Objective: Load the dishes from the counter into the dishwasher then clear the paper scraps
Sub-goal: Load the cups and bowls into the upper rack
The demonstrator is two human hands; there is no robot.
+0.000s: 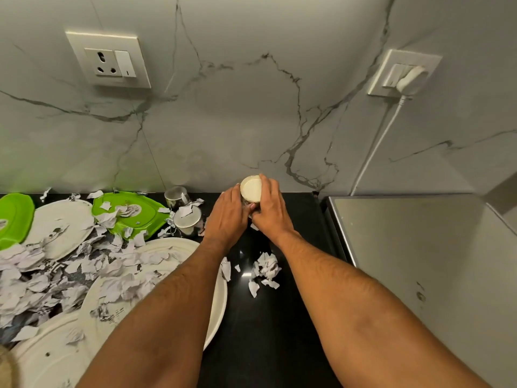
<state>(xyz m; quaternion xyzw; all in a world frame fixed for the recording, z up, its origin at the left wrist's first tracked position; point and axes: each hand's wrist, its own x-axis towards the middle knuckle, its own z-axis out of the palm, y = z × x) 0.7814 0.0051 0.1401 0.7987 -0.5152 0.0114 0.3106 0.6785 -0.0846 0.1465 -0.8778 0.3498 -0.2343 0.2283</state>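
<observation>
Both hands hold a cream-coloured cup (251,189) above the black counter (265,317), close to the marble wall. My left hand (228,217) wraps its left side and my right hand (270,207) covers its right side. Left of them stand two steel cups (188,223) (174,195). Two green plates (145,217) (12,217) and several white plates (60,222) (215,303) lie on the counter's left half, strewn with torn paper scraps (56,278). A small cluster of scraps (265,270) lies between my forearms.
A steel appliance top (419,261) borders the counter on the right. On the wall are a socket with switch (110,61) and a second socket with a white plug (408,77), its cable running down behind the appliance.
</observation>
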